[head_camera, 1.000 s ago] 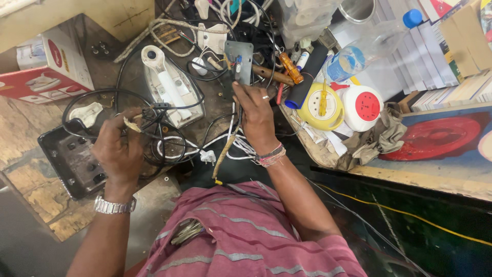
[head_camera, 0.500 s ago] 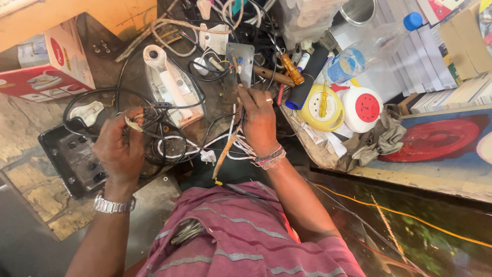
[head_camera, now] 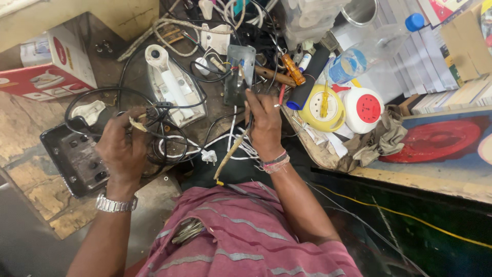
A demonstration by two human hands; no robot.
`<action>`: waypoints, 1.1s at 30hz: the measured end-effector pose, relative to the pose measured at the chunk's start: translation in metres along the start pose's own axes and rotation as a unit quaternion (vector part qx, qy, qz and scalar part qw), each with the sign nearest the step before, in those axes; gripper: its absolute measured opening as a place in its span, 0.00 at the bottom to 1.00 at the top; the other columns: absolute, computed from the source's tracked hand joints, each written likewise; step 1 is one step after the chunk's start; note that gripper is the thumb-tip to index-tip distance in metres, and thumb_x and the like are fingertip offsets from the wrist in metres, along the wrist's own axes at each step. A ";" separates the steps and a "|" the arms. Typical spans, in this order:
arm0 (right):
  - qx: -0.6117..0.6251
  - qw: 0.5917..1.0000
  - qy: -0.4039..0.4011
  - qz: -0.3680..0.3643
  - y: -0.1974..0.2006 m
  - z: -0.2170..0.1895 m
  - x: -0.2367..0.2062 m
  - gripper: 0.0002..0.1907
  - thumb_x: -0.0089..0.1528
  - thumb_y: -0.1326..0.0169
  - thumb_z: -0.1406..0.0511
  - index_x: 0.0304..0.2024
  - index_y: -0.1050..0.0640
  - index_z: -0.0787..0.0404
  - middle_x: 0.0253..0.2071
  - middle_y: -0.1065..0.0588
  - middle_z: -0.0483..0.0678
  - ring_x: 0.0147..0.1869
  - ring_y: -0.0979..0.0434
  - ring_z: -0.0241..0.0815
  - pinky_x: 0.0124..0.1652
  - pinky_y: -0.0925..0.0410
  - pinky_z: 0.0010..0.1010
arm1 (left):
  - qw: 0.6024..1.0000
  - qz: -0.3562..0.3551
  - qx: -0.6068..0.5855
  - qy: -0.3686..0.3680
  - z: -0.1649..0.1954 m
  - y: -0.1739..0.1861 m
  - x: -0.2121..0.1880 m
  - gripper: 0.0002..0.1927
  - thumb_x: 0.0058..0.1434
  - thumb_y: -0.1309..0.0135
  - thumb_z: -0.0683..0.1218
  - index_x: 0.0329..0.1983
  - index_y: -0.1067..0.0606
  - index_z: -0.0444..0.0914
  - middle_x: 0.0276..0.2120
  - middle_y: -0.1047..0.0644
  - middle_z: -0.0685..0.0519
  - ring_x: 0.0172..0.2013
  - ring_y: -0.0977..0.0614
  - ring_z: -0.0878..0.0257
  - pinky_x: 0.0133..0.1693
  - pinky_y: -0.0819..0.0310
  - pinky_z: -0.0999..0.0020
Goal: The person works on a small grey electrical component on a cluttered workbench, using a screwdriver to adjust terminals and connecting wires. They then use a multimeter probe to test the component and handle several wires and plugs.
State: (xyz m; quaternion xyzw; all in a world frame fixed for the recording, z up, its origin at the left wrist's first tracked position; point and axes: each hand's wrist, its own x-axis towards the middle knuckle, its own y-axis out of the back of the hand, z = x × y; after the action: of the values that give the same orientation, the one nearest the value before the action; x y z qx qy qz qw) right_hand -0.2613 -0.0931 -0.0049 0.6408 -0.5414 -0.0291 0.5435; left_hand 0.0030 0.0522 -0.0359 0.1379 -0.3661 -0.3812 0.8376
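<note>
Right now the person's right hand [head_camera: 264,123] is closed around a thin tool [head_camera: 245,84] whose tip meets a small grey metal plate [head_camera: 239,72], a rectangular piece standing tilted near the far middle of the bench [head_camera: 61,215], with coloured wire ends showing at its upper edge. The plate looks dull and scuffed, and a brown stick-like handle [head_camera: 231,152] trails from under that hand toward the near edge. The left hand [head_camera: 123,149], with a metal watch [head_camera: 116,204] on its wrist, is pinched shut on a pale scrap and a bundle of black cable [head_camera: 154,115], held over the left part of the bench. Just beyond it lies a white clothes iron [head_camera: 171,90], sole down and handle up, ringed by loops of black cord. A dark switch box [head_camera: 74,156] sits at the left edge, partly under the left hand. To the right of the plate rest an orange-handled screwdriver [head_camera: 289,69], a yellow round socket reel [head_camera: 323,107] and a white and red one [head_camera: 366,109] just beside it, with a crumpled rag [head_camera: 379,141] touching both. A red and white carton [head_camera: 46,72] stands at the far left corner.
</note>
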 end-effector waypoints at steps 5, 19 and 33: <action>-0.005 1.000 -0.022 0.001 0.004 0.010 0.003 0.22 0.58 0.41 0.77 0.55 0.22 0.66 0.40 0.26 0.51 0.47 0.27 0.52 0.48 0.33 0.43 | 1.000 -0.002 -0.001 -0.010 0.005 0.001 0.002 0.08 0.73 0.40 0.37 0.53 0.23 0.35 0.45 0.19 0.45 0.43 0.15 0.56 0.43 0.22 0.65; 0.026 1.000 0.010 -0.014 0.000 -0.002 0.006 0.26 0.55 0.43 0.79 0.57 0.22 0.67 0.43 0.25 0.51 0.47 0.27 0.52 0.47 0.32 0.41 | 1.000 -0.002 -0.001 0.009 0.005 0.002 0.005 0.10 0.72 0.39 0.36 0.55 0.21 0.35 0.42 0.19 0.46 0.38 0.17 0.56 0.39 0.26 0.63; 0.008 1.000 -0.007 -0.014 -0.002 -0.001 0.007 0.20 0.60 0.41 0.76 0.55 0.21 0.67 0.42 0.26 0.53 0.47 0.29 0.54 0.47 0.32 0.40 | 0.999 -0.002 -0.025 -0.028 0.010 0.004 0.007 0.09 0.73 0.41 0.35 0.55 0.22 0.35 0.49 0.18 0.45 0.45 0.16 0.53 0.47 0.22 0.63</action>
State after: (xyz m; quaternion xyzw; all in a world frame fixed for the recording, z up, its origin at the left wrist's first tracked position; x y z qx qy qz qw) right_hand -0.2564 -0.0974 -0.0022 0.6521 -0.5366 -0.0367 0.5343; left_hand 0.0015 0.0501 -0.0233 0.1070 -0.3797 -0.3957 0.8294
